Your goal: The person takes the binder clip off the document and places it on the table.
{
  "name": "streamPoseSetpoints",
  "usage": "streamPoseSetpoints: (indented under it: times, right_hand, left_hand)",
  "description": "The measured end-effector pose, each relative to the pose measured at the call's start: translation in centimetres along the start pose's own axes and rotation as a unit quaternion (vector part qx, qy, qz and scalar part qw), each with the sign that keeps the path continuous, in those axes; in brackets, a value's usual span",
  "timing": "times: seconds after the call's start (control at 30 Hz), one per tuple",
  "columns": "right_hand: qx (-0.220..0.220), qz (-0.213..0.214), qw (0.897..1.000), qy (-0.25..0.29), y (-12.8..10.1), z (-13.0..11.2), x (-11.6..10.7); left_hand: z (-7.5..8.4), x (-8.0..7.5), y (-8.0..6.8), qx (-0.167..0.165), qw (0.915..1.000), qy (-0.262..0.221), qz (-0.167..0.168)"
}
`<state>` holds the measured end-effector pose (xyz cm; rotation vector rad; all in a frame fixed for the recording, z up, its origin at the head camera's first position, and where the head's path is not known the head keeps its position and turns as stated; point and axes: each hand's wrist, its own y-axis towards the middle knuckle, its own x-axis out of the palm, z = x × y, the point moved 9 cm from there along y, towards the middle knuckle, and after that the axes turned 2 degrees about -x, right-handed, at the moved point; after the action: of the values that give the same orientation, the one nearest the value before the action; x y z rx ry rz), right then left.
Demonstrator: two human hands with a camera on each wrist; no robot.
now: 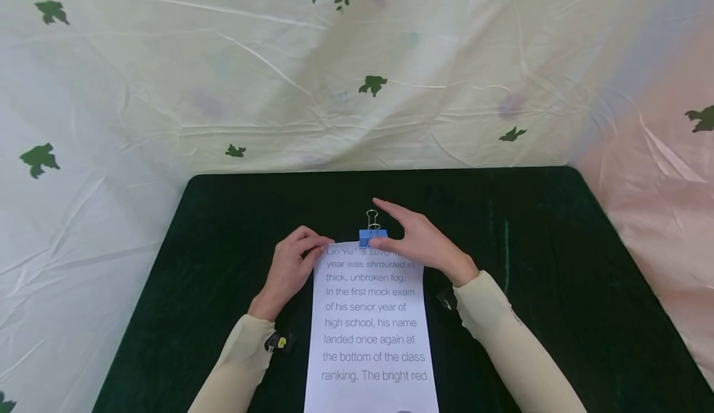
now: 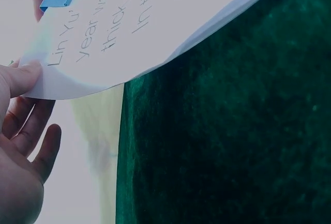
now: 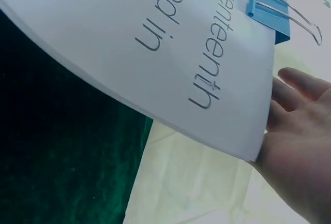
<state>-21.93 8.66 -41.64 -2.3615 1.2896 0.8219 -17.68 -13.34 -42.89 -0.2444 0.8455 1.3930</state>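
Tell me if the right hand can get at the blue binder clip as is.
Probably yes: the right hand is right beside the blue binder clip, with nothing visible blocking it. The left hand pinches the paper near its top-left corner, clear of the clip.

Paper sheet [image 1: 369,331]: "Lin Yu's seventeenth year was shrouded in thick, unbroken fog."

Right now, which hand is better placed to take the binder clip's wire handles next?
Probably the right hand: it is spread open beside the blue binder clip and appears to grip nothing. The left hand is farther away and pinches the paper at its upper left corner.
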Motion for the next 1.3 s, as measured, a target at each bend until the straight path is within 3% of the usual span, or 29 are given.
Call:
streamPoseSetpoints:
  times: [0.33,0.73,1.3]
  right_hand:
    - [-0.007,-0.001,1.0,0.017,0.4,0.1,0.3]
    - [-0.045,0.015,0.998,0.051,0.1,-0.1,0.7]
    - [-0.076,0.072,0.994,0.035,-0.6,-1.0,0.8]
  left_hand:
    - [-0.1,0.2,-0.2,0.008,1.0,0.002,0.005]
    - [-0.5,0.5,-0.6,-0.019,0.9998,0.006,0.004]
    - [-0.7,0.5,-0.9,-0.015,0.9997,0.007,0.016]
